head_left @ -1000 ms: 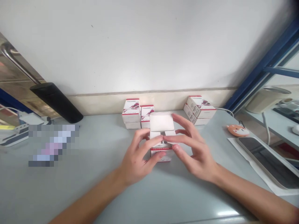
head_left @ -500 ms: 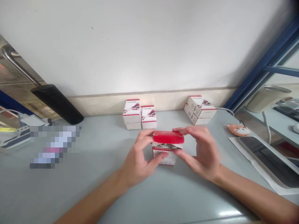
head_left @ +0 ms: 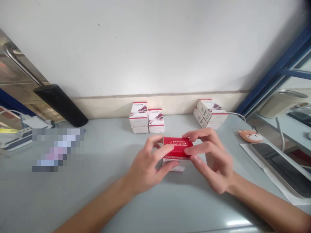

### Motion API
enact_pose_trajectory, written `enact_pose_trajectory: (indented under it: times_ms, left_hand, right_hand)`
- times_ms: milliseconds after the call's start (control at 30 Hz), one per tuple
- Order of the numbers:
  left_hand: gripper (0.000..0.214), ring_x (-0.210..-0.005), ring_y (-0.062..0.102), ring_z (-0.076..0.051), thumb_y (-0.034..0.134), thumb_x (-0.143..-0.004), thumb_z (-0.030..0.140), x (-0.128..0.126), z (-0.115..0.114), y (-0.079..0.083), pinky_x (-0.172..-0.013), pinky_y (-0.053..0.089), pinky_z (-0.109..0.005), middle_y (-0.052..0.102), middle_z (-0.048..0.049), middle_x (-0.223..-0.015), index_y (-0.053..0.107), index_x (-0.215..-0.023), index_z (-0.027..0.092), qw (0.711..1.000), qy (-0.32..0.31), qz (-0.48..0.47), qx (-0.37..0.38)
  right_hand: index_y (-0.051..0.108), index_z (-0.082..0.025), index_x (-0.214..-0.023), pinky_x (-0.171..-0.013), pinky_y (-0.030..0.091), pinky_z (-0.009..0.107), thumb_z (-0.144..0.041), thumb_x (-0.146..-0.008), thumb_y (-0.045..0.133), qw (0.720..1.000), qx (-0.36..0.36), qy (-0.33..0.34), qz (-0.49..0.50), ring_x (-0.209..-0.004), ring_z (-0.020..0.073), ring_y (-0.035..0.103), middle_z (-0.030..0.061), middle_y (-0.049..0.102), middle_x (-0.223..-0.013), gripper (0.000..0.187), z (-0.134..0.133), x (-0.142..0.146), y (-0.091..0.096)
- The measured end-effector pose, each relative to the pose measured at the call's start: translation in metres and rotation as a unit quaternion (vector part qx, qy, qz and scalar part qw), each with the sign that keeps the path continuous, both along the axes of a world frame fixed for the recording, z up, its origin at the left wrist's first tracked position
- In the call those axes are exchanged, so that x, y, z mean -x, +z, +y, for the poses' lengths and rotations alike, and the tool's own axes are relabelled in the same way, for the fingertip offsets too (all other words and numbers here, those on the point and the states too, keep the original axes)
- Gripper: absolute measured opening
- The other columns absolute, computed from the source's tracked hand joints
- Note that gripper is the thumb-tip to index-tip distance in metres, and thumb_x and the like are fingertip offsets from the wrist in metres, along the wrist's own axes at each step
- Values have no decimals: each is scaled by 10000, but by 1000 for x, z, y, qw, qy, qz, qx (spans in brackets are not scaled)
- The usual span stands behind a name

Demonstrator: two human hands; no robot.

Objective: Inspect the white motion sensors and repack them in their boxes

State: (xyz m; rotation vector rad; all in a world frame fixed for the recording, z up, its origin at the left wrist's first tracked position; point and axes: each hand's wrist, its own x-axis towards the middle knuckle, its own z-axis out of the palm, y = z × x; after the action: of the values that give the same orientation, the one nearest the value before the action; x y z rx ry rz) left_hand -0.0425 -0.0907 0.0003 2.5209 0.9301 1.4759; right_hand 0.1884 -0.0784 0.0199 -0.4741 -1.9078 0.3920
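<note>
A small white carton with a red top printed "DETECTOR" [head_left: 177, 147] stands on the grey table [head_left: 97, 194] between my hands. Its red lid lies shut and flat. My left hand [head_left: 148, 165] holds the carton's left side, with its fingers curled over the lid's near corner. My right hand [head_left: 209, 155] presses on the right side, with its fingertips on the red top. The carton's lower front is mostly hidden by my fingers.
Behind the carton stand a two-box stack [head_left: 138, 118], a white box [head_left: 156, 121] and another stack [head_left: 210, 113] against the wall. To the right lie a fox-shaped orange toy [head_left: 250, 136] and a tablet [head_left: 279, 170] on white paper. A black cylinder [head_left: 60, 105] lies at left.
The carton's lid has swung down from a raised, white-inside position and now lies shut, red side up. My hands have drawn in around the carton.
</note>
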Motion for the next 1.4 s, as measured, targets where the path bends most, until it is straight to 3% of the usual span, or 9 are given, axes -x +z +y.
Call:
enact_pose_trajectory:
  times_ms: [267,400,500,600,767,933,1000,1200,1400]
  left_hand:
    - [463,-1197,662,-211,701,-967,135,3,3,-8,-981,619,-404,513,-98,-1356,526,-1362,302,999,-16,-27,36]
    - [338,-1190,693,-214,699,-974,167,1,13,-14,-905,643,-360,583,-88,-1341,534,-1241,293,975,-8,-203,93]
    - [248,-1116,728,-198,708,-980,265,3,26,-19,-860,639,-321,661,-86,-1278,511,-1131,259,939,17,-299,167]
    - [232,-1057,735,-198,659,-1007,374,10,35,-20,-805,625,-304,709,-77,-1170,492,-1111,251,936,81,-278,199]
    - [187,-1004,693,-213,694,-958,411,33,46,-13,-921,576,-367,703,-51,-1049,634,-998,238,952,171,-193,162]
    - [604,-1442,449,-313,773,-878,438,62,66,-16,-1189,407,-486,512,-154,-1486,522,-1388,233,931,256,-225,128]
    - [776,-1397,533,-276,743,-902,464,70,75,-22,-1146,463,-427,465,-155,-1577,355,-1546,273,918,226,-244,217]
    - [643,-1373,606,-257,587,-991,461,77,90,-34,-1135,481,-359,591,-139,-1538,408,-1557,214,923,145,-219,280]
    - [653,-1406,584,-284,549,-1006,476,82,89,-34,-1178,441,-392,611,-141,-1526,423,-1575,182,926,136,-204,286]
  right_hand:
    - [650,-245,-1073,-973,588,506,-86,-903,671,1000,11,10,-20,-1141,279,639,103,564,-1182,234,3,5,0]
    - [373,-313,-1583,-1096,548,572,-207,-910,729,990,8,-24,-138,-1443,368,485,176,368,-1583,769,10,7,-19]
    - [101,-332,-1677,-1026,603,550,-264,-922,729,980,102,-41,-169,-1356,348,588,196,316,-1659,985,19,6,-34]
    - [226,-352,-1634,-992,624,503,-319,-937,734,977,156,-61,-131,-1197,288,691,145,543,-1509,863,28,3,-39]
    - [548,-296,-1401,-940,623,424,-315,-943,738,985,41,-155,-70,-1110,262,720,117,684,-1343,497,31,0,-29]
    - [634,-258,-1261,-892,618,412,-275,-935,748,970,-45,-232,-55,-1044,244,730,118,701,-1326,345,34,3,-30]
    - [647,-257,-1256,-896,609,431,-225,-942,726,957,-105,-253,-90,-1074,259,714,119,700,-1341,325,39,5,-31]
    - [720,-241,-1194,-951,570,469,-51,-960,584,896,-241,-244,-284,-1187,298,637,132,663,-1436,331,62,28,-25]
    - [714,-228,-1244,-1072,549,469,-68,-990,562,910,-210,-164,-318,-1300,293,583,122,624,-1504,337,89,80,-25]
